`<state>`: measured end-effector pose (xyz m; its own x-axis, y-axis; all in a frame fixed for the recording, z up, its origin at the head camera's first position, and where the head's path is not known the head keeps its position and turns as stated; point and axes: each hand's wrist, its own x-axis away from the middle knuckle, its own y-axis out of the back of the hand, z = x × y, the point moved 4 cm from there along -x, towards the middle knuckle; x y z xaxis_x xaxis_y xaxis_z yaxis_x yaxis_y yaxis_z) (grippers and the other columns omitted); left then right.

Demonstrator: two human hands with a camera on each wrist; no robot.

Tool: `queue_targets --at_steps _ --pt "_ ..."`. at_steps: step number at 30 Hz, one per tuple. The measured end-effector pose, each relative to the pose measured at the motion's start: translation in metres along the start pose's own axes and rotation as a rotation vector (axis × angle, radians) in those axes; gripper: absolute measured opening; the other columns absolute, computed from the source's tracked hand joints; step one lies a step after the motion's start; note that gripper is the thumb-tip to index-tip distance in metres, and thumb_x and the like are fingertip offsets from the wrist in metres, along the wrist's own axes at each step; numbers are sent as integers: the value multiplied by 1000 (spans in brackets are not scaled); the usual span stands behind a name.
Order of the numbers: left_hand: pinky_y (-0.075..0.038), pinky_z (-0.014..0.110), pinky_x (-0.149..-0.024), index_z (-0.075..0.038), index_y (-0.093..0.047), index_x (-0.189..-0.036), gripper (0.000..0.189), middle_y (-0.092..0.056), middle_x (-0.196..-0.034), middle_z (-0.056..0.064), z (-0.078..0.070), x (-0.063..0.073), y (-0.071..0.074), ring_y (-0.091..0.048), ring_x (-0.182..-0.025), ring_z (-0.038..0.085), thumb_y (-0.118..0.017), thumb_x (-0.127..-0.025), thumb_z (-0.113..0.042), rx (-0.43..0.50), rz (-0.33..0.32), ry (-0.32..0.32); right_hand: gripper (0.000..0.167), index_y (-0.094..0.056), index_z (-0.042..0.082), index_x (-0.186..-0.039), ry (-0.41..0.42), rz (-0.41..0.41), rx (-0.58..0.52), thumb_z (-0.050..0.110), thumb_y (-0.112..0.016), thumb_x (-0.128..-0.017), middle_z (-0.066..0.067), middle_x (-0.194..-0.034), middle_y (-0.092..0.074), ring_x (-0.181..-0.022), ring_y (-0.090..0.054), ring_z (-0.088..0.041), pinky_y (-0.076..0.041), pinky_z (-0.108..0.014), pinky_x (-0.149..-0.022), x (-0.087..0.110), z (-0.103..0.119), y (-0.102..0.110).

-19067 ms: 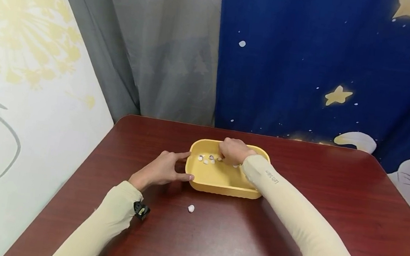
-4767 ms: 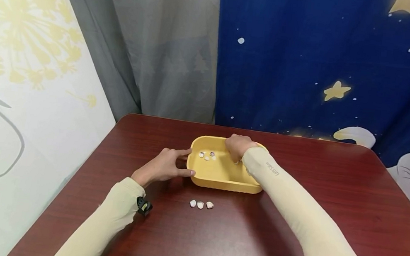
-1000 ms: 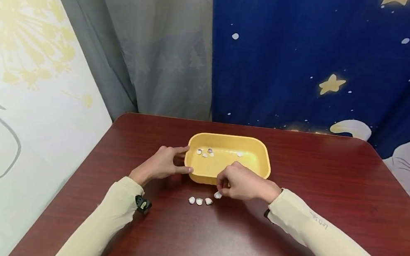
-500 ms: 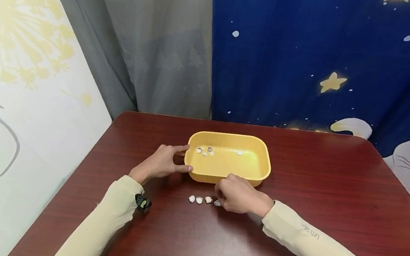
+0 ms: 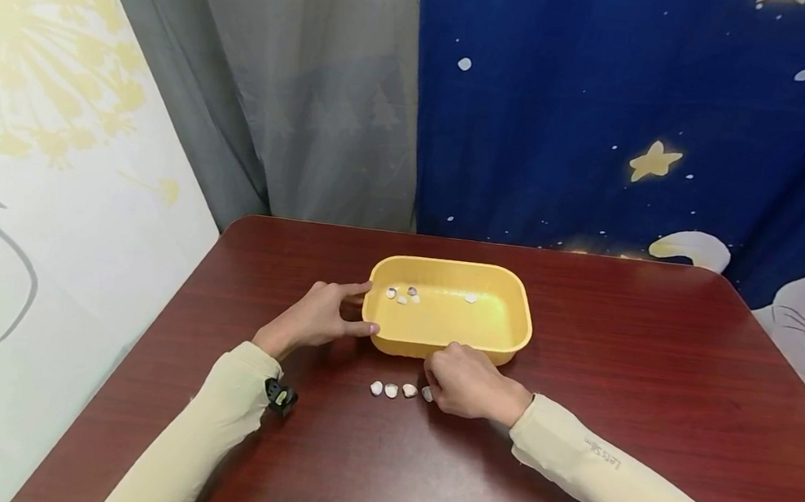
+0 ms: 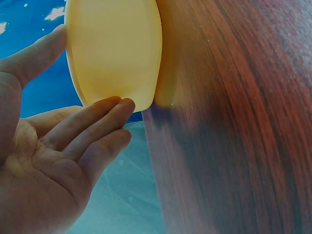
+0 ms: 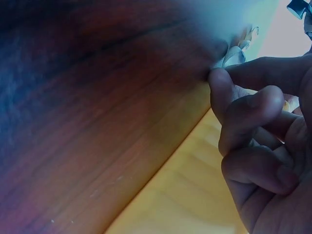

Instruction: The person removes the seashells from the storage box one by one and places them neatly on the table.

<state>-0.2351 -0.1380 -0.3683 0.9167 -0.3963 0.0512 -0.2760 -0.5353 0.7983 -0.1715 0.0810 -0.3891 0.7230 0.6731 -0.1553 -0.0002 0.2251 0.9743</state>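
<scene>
Head view: the right hand [image 5: 465, 383] has its grip pinched on the end shell [image 5: 427, 393], on the desk [image 5: 320, 471] beside three shells [image 5: 391, 390]; the left hand [image 5: 318, 316], fingers straight, touches the tub [image 5: 403, 349]. Releasing gently upward should spare neighbours.

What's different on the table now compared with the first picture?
The lone shell by the yellow tray is now the left end of a row of four. The right hand has come out of the tray toward the person, its curled fingers at the fourth shell. Fewer shells lie inside the tray. The left hand stays at the tray's left end.
</scene>
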Motion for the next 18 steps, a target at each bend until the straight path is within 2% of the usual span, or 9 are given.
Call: queue_targets --at_steps 9,14,18 --pt "-48 46 -110 -9 -42 -153 86 -68 -135 5 1 0 0 -57 -135 23 -79 -85 -46 -8 3 4 35 -46 20 -51 -14 7 7 0 -66 -71 12 -48 -35 -46 -37 -7 -31 -23 -41 -1 2 -1" --pt "-48 46 -110 -9 -42 -153 86 -68 -135 5 0 0 0 -57 -135 23 -78 -85 -46 -3 6 3 34 -50 20 -53 -20 12 -5 3 -70 -74 11 -48 -41 -46 -40 -7 -33 -22 -42 0 1 0" --pt "-48 45 -111 -9 -43 -153 85 -68 -134 4 -1 0 0 -57 -135 22 -79 -85 -46 -4 5 6 34 -50 20 -52 -17 -2 -2 4 -70 -75 12 -48 -39 -46 -39 -6 -33 -22 -42 0 0 2"
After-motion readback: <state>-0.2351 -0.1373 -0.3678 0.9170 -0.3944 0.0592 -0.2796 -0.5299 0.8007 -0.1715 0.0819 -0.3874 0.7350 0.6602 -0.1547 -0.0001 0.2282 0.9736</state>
